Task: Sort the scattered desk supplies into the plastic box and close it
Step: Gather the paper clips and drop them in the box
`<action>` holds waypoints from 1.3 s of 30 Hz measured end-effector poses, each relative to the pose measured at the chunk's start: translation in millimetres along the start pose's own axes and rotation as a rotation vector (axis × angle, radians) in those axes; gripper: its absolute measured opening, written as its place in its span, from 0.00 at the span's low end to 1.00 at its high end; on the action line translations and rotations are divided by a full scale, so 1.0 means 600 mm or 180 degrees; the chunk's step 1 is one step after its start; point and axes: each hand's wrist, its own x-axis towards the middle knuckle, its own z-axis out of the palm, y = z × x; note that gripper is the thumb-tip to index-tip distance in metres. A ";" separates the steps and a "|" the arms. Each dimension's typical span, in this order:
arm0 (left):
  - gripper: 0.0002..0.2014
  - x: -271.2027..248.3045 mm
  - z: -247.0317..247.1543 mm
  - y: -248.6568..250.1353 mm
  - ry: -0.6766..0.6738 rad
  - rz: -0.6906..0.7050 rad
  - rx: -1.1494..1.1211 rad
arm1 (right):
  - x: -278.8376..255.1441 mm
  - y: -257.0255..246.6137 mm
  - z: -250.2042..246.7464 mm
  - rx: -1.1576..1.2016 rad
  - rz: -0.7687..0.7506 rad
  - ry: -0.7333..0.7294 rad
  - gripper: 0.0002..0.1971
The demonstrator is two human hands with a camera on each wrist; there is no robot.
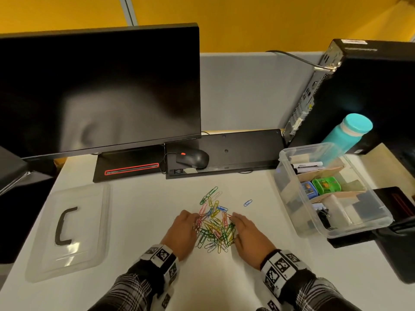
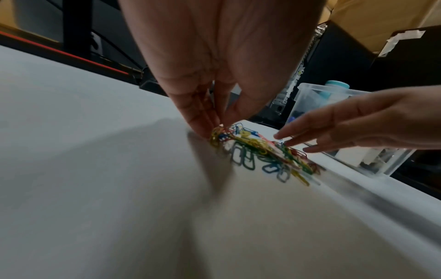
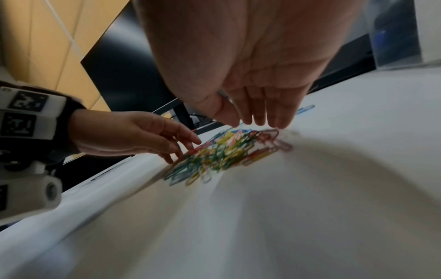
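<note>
A pile of coloured paper clips (image 1: 214, 227) lies on the white desk (image 1: 139, 209) in front of me. My left hand (image 1: 195, 222) touches the pile's left edge with straight fingertips (image 2: 207, 130), the thumb close beside them. On the pile's right edge rests my right hand (image 1: 233, 223), its straight fingers (image 3: 274, 120) held together. A single blue clip (image 1: 248, 202) lies apart, toward the box. The clear plastic box (image 1: 289, 198) stands open at the right, split by cardboard dividers, with markers (image 1: 306, 166), a green item (image 1: 325, 185) and black binder clips (image 1: 323, 217) inside.
The box's clear lid (image 1: 67, 230), with a black handle, lies flat at the left. A monitor (image 1: 101, 90), a mouse (image 1: 193, 159) and a black keyboard back (image 1: 235, 151) line the rear. A teal bottle (image 1: 350, 133) and a computer tower (image 1: 370, 86) stand behind the box.
</note>
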 end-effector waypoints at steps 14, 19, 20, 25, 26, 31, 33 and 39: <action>0.24 0.093 -0.012 0.012 -0.0366 0.0511 0.0506 | 0.031 -0.029 0.009 0.0234 0.0179 -0.0370 0.31; 0.22 0.077 -0.032 0.001 -0.0387 0.0582 0.0656 | 0.003 -0.014 -0.057 0.0150 -0.0110 0.0736 0.19; 0.25 0.084 -0.034 0.003 -0.0386 0.0540 0.0655 | -0.002 -0.007 -0.074 -0.0012 -0.0121 0.1000 0.17; 0.31 0.129 -0.018 0.042 -0.0557 0.0250 0.0667 | -0.047 0.050 -0.165 -0.0933 0.0191 0.1957 0.19; 0.30 0.132 -0.013 0.051 -0.0576 0.0230 0.0741 | -0.055 0.065 -0.175 -0.1062 0.0344 0.2032 0.21; 0.18 0.121 0.004 0.087 -0.0429 0.0389 0.1304 | -0.078 0.129 -0.172 -0.1341 0.1023 0.1706 0.29; 0.16 0.112 0.006 0.101 -0.0339 0.0572 0.1454 | -0.078 0.134 -0.163 -0.1379 0.0986 0.1603 0.30; 0.27 0.069 0.023 0.125 -0.1007 0.1230 0.1561 | -0.069 0.096 -0.148 -0.1314 0.0885 0.1684 0.28</action>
